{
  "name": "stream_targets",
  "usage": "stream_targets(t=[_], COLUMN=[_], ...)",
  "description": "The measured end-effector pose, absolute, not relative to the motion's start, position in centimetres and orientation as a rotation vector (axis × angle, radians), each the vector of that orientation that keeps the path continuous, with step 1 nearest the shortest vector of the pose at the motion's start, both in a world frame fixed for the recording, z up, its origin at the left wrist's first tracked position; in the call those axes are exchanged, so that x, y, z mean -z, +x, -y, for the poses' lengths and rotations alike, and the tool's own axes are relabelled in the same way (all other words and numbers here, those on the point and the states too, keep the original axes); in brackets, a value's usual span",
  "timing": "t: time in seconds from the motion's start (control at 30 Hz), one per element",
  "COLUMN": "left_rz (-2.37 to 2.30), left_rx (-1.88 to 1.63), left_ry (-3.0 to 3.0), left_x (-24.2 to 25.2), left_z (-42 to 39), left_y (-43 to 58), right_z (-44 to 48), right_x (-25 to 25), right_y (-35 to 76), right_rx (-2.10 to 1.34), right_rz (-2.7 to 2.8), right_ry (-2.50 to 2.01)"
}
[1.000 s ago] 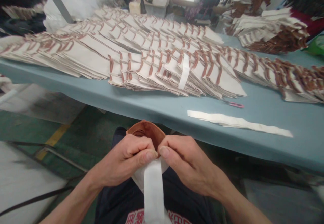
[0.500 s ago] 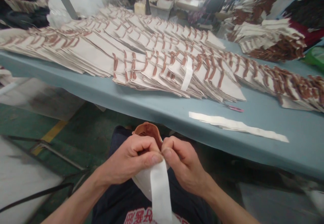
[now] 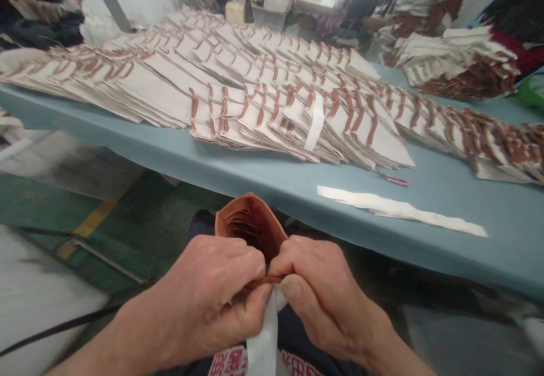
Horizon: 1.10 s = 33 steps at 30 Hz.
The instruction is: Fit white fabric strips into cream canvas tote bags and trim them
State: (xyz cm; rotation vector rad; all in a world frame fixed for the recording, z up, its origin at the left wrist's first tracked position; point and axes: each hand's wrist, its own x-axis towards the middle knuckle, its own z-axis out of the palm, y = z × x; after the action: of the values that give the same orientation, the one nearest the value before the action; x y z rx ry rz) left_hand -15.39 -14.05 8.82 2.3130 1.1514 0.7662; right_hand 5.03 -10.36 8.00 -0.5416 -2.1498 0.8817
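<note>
Right there, the left hand [image 3: 199,299] and right hand [image 3: 327,302] are both closed, pinching the rim of a brown-lined fabric bag [image 3: 250,223] above the lap, white strap [image 3: 262,347] dangling below (pink-handled scissors [image 3: 393,180] lie on the blue table [image 3: 467,262], near stacked fabric panels [image 3: 297,121]).

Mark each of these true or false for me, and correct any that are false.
The left hand and right hand pinch a brown-lined cloth piece. True.
A white strip hangs below the hands. True.
The right hand holds scissors. False: pink-handled scissors lie on the blue table.
No band crosses the stacked canvas pieces. False: a white band lies across one stack.
</note>
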Motion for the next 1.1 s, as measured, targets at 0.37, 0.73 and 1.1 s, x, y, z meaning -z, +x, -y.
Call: stream_targets(t=[0.37, 0.73, 1.1], left_rz=[-0.878, -0.892, -0.981], left_rx=[-1.209, -1.022, -0.916], left_ry=[1.825, 1.892, 1.653], left_x=[-7.7, -8.0, -7.2], left_z=[15.5, 15.4, 11.8], left_y=[-10.2, -10.4, -14.4], right_z=[10.6, 10.5, 7.8], right_x=[-2.3, -2.1, -2.7], right_y=[2.4, 3.7, 4.1], right_rx=[-1.072, -1.090, -1.053], right_rz=[1.744, 1.691, 1.762], right_ry=[-0.527, -0.647, -0.781])
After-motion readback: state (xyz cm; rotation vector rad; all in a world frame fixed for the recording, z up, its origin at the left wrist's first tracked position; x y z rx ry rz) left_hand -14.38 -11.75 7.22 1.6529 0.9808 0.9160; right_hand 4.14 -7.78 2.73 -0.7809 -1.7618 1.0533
